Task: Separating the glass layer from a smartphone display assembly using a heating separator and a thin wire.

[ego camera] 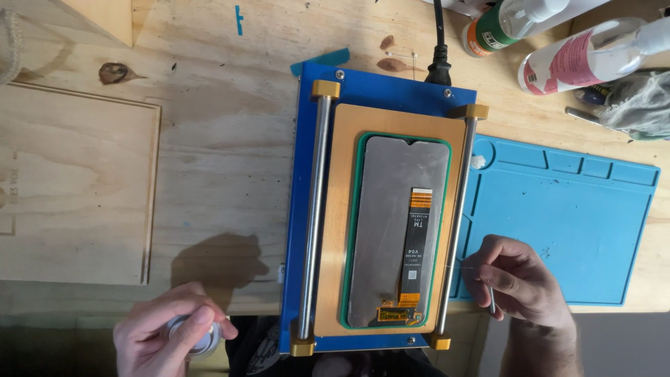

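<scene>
Nearest the camera, at the surface's [209,139] near edge, the left hand [164,335] closes around a small round silvery spool [199,336]. On the other side, the right hand [520,283] is curled shut, pinching a thin metal tool [492,300] over the near left corner of a blue work mat [572,216]. A fine wire seems to run from that hand toward the blue heating plate [303,174], though it is too thin to be sure. On the plate lies a phone screen [391,230], back side up, with an orange flex cable [415,244], between two steel rails. Two bottles [551,42] lie at the far right corner.
</scene>
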